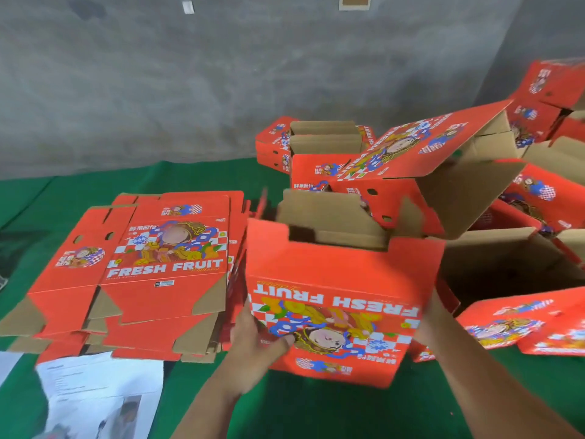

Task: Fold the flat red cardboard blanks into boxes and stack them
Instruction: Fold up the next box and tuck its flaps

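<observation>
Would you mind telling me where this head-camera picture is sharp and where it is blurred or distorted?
Head view: the flat blanks print reads crisply; the held box and both hands, left and right, are slightly motion-smeared; the papers at lower left are soft; wide-angle bending tilts the folded boxes at right; lighting is even.

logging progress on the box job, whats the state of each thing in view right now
box in hand: folded up, top flaps open, print upside down, held from both sides
left hand: grips the box's left edge, thumb on the front
right hand: against the box's right side, fingers hidden
flat blanks: unfolded, stacked on the green cloth
finished boxes: folded, piled loosely, several tilted with flaps open
printed papers: lying flat
</observation>
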